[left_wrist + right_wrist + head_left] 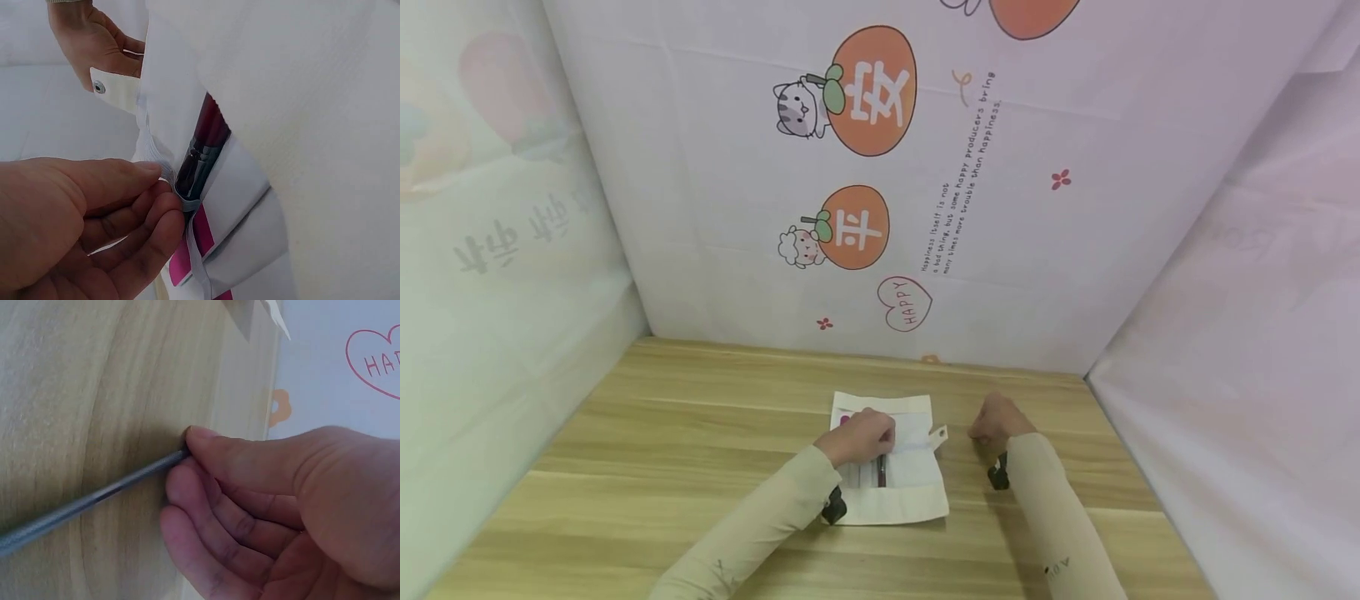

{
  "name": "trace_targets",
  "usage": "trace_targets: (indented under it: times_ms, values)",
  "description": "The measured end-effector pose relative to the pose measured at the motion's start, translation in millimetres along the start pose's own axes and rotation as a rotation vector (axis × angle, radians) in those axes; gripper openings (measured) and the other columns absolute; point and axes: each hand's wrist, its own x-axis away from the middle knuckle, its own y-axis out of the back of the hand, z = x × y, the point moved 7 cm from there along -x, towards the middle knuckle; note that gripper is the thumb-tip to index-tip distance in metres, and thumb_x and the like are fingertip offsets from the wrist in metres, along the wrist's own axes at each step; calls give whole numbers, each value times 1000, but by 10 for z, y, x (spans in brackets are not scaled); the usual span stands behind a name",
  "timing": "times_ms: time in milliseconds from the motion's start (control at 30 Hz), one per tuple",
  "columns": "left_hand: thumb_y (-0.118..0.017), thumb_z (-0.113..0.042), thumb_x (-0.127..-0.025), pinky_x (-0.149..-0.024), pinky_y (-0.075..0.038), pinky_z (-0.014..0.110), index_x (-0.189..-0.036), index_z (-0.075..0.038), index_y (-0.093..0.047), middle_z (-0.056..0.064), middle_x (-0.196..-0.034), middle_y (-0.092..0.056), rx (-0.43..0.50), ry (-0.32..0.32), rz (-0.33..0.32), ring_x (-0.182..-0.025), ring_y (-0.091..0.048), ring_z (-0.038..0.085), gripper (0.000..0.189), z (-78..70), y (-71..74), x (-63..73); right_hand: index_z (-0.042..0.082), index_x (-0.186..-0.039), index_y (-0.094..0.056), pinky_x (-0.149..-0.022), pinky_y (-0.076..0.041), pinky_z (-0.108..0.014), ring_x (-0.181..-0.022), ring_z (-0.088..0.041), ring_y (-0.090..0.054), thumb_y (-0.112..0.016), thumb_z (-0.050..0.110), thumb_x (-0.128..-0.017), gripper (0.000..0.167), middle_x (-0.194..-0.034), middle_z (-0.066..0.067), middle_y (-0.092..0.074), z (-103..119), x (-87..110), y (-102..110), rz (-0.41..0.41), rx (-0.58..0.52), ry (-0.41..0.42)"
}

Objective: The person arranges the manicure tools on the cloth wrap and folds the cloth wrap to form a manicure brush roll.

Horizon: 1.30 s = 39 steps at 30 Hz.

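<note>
An unfolded cream fabric case (895,507) lies on the table with my left hand (861,435) over its middle. In the left wrist view, my left thumb and fingers pinch a pale elastic band (199,265) of the case. Beside those fingertips a tool with a dark red handle (211,125) and a shiny dark collar sits in the elastic; magenta pieces (202,228) show below it. To the right of the case is my right hand (996,421). It pinches the end of a slim grey metal rod (94,499) between thumb and finger, above the wood.
A snap tab (938,436) sticks out from the case's right edge. The wood-grain table (700,433) meets a white printed cloth (737,250) at the back, and white cloth sides (1247,333) stand left and right.
</note>
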Motion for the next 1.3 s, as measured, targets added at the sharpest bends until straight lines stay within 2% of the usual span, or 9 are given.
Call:
trace_targets:
  times_ms: [100,300,533,667,767,867,933,1133,1300]
  values:
    - [-65,-4,-101,-66,-41,20,-84,-8,-66,-7,-74,-55,9,-3,5,-67,-48,5,17,3,18,24,5,-56,-65,-48,-41,-20,-44,-6,-41,-74,4,-86,31,-56,-5,-68,11,-7,5,13,9,26]
    - [-62,-4,-102,-63,-38,19,-81,-11,-62,-10,-71,-50,8,-12,12,-64,-45,3,22,59,7,31,16,-49,-53,-47,-36,-20,-45,-5,-36,-75,10,-87,44,-47,8,-49,19,-31,66,58,-9,110]
    - [-62,-7,-104,-63,-37,19,-79,-15,-59,-11,-71,-49,2,-14,22,-64,-45,3,26,128,-33,-9,18,-58,-51,-70,-47,-29,-57,-11,-45,-64,18,-99,43,-57,7,-51,150,-25,289,98,-58,180]
    - [-62,-7,-103,-63,-37,18,-78,-17,-57,-11,-71,-50,2,-14,16,-63,-45,2,27,180,-70,-39,16,-60,-49,-74,-49,-30,-59,-12,-46,-59,16,-101,43,-58,6,-50,304,-22,387,132,-148,228]
    - [-63,-7,-102,-63,-38,18,-78,-17,-57,-11,-71,-51,2,-19,10,-64,-46,2,27,174,-61,-32,7,-66,-61,-79,-59,-34,-68,-14,-62,-61,13,-102,36,-69,0,-65,416,-38,444,116,-195,235]
    - [-63,-5,-102,-63,-38,18,-79,-16,-58,-10,-72,-52,3,-28,6,-64,-46,2,25,147,-38,-10,-5,-88,-72,-89,-63,-40,-88,-26,-75,-63,11,-103,24,-91,-15,-77,526,-57,476,101,-247,225]
    - [-63,-4,-101,-63,-39,19,-80,-14,-59,-10,-72,-52,5,-32,6,-65,-47,3,24,128,-24,5,-8,-103,-73,-93,-63,-41,-100,-32,-76,-64,11,-103,21,-102,-18,-77,604,-72,491,94,-273,213]
    - [-63,-4,-101,-63,-40,18,-83,-11,-62,-9,-73,-53,-1,-24,12,-66,-48,3,20,88,8,29,-5,-108,-73,-94,-62,-38,-101,-26,-76,-65,13,-103,20,-105,-15,-77,892,-136,534,94,-303,208]
    - [-64,-2,-100,-63,-39,19,-80,-10,-61,-8,-72,-52,14,-41,1,-65,-47,3,21,66,34,39,-4,-106,-75,-91,-63,-35,-94,-17,-76,-67,13,-103,20,-117,-20,-77,1164,-166,525,80,-321,263]
